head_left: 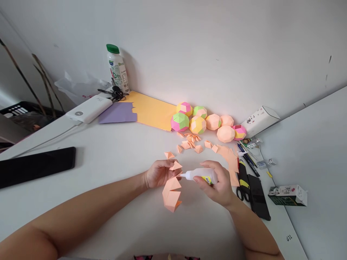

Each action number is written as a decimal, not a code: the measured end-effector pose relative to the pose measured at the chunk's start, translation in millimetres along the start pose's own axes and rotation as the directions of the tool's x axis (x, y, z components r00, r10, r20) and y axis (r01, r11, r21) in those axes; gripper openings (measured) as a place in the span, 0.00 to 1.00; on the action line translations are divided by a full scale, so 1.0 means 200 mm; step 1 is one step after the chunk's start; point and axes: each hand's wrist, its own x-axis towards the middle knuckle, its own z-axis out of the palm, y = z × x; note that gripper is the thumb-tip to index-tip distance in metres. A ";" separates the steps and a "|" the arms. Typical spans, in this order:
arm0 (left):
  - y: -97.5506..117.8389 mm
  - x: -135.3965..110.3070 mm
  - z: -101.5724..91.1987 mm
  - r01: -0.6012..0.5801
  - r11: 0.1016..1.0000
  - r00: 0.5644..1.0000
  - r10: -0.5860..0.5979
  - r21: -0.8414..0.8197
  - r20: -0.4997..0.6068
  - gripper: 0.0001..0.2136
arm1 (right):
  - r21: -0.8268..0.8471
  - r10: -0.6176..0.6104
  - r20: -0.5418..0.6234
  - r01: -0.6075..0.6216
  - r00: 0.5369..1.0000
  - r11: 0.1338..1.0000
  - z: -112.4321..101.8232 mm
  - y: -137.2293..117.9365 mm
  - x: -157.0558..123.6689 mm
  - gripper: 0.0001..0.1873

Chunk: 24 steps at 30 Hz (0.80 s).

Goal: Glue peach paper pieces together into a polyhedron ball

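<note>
My left hand (159, 174) is closed on a partly built ball of folded peach paper (172, 193), whose open, jagged side faces right. A small folded peach piece (176, 165) shows at the fingertips of that hand. In my right hand (218, 184) is a white glue bottle (200, 174), lying sideways with its thin nozzle against or very near the paper edge. Several loose folded peach pieces (189, 142) lie on the table just beyond my hands. Behind them sit finished paper balls (197, 124) in peach, yellow, green and pink.
Yellow paper (154, 110) and purple paper (118, 112) lie at the back left, near a white power bank (90, 108), keys (117, 93) and a bottle (118, 68). Scissors (243, 193), a box cutter (244, 173), pens (249, 159) and a phone (258, 196) are at right. A tablet-like black device (38, 166) lies left.
</note>
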 end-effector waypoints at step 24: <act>-0.03 -0.01 -0.01 -0.019 0.979 0.998 0.007 0.201 0.061 0.03 | 0.612 0.536 0.038 -0.443 0.844 0.655 -0.04 0.11 0.04 0.14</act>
